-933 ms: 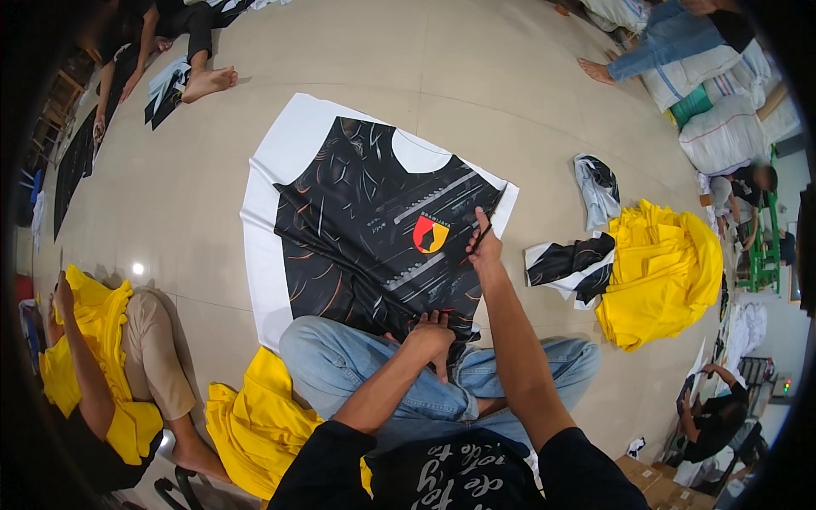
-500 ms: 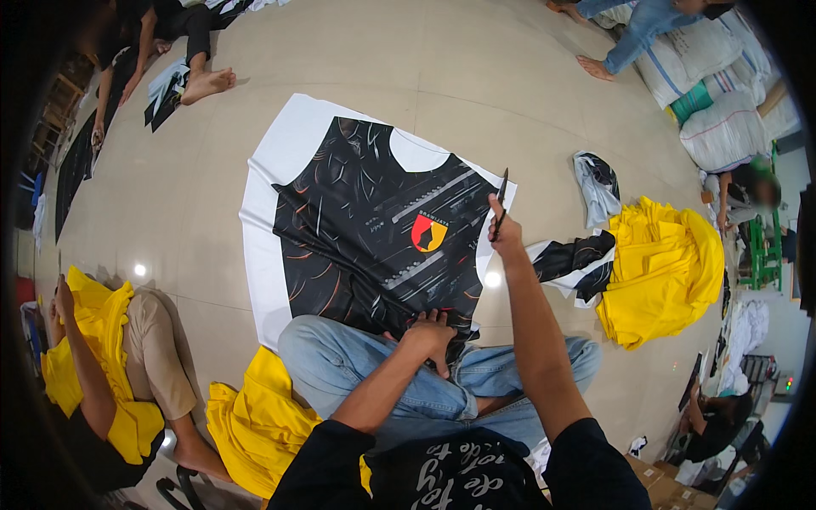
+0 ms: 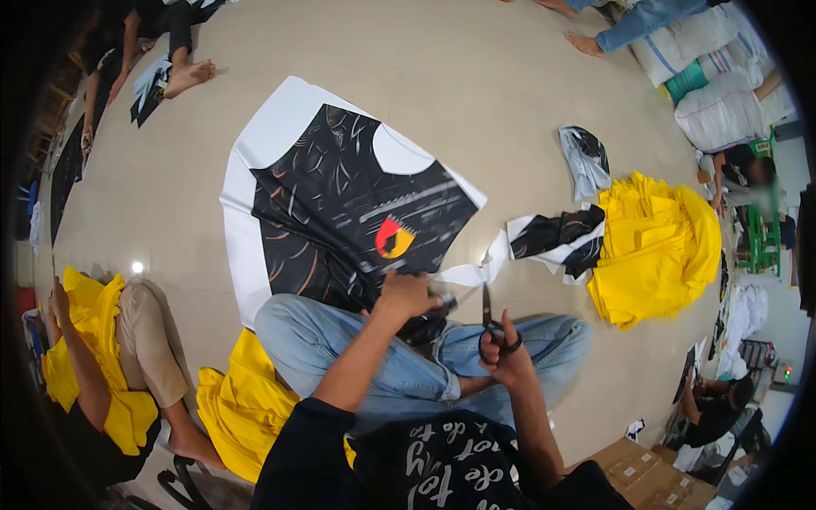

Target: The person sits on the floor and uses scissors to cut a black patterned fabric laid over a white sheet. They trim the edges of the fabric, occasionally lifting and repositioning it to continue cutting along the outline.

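Observation:
A black printed fabric panel (image 3: 327, 183) with white margins and a red and yellow shield lies on the floor before my crossed legs. My left hand (image 3: 406, 295) is closed on its near edge by my lap; the fingertips are slightly blurred. My right hand (image 3: 512, 357) holds dark scissors (image 3: 487, 299), fingers through the handles, blades pointing away from me. The scissors are apart from the panel. Beside the blades, a narrow white fabric strip (image 3: 467, 274) runs between the panel's right side and black-and-white fabric scraps (image 3: 557, 238).
A yellow fabric pile (image 3: 654, 255) sits at right, another yellow cloth (image 3: 246, 408) by my left knee. A grey-and-black fabric piece (image 3: 585, 166) lies farther off. Other people sit around on the floor; a co-worker at left handles yellow cloth (image 3: 93, 340). White sacks (image 3: 722, 110) are stacked at far right.
My right hand has drawn back toward my lap with the scissors, away from the panel's upper right edge. My left hand has shifted up and left from lying spread, and a white strip now shows.

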